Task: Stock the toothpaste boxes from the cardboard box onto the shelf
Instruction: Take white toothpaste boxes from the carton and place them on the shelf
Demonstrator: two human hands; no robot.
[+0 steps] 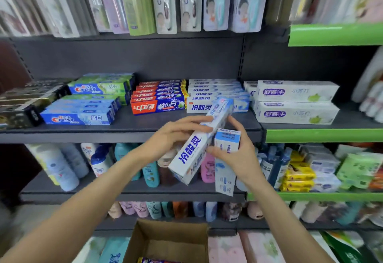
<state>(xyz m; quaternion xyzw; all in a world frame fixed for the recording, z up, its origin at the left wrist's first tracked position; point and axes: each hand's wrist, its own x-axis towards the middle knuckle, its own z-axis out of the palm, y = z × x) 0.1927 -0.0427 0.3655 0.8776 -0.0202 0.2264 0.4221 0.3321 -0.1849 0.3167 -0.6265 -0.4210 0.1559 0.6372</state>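
My left hand (172, 136) grips a white and blue toothpaste box (192, 155), tilted with its far end up toward the shelf (128, 132). My right hand (238, 155) holds a second white and blue toothpaste box (227, 159), upright, and its fingers also touch the tilted box. Both boxes hang in front of the shelf edge, just below a stack of matching white and blue boxes (211, 99). The open cardboard box (165, 240) sits at the bottom centre, with a blue box showing at its bottom edge.
On the same shelf lie blue Crest boxes (83, 115), a red and blue stack (159, 97) and white boxes (296, 103) at the right. Toothbrush packs hang above. Bottles (149, 171) fill the shelf below. Green price rails (323, 135) edge the right-hand shelves.
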